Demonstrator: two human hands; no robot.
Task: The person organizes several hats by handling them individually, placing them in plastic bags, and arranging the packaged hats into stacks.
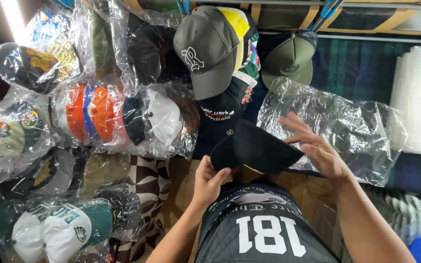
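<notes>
I have a black fabric cap with a stiff flat brim [254,148] between my two hands, low in the middle of my view, just above my lap. My left hand [209,181] grips it at its seven o'clock edge, fingers [219,176] closed on the brim with the thumb on top. My right hand [317,146] is at the cap's three o'clock side, fingers [296,125] spread wide and flat, touching the cap's far edge and resting against a crinkled clear plastic bag [342,129] that lies open behind it, toward two o'clock.

I judge I am at the bagging step: the cap is in hand and the bag is not yet around it. The next move would call for finding the bag's mouth with my right fingers and holding it open, while my left keeps the brim level so it slides in without snagging the thin film.

Farther out, at twelve o'clock, an olive cap with a white stitched emblem [208,46] tops a stack of loose caps, with a green cap [291,61] beside it. From nine to seven o'clock lie bundles of caps already sealed in clear plastic [118,114]. At three o'clock stands a pile of flat clear bags [420,97]
</notes>
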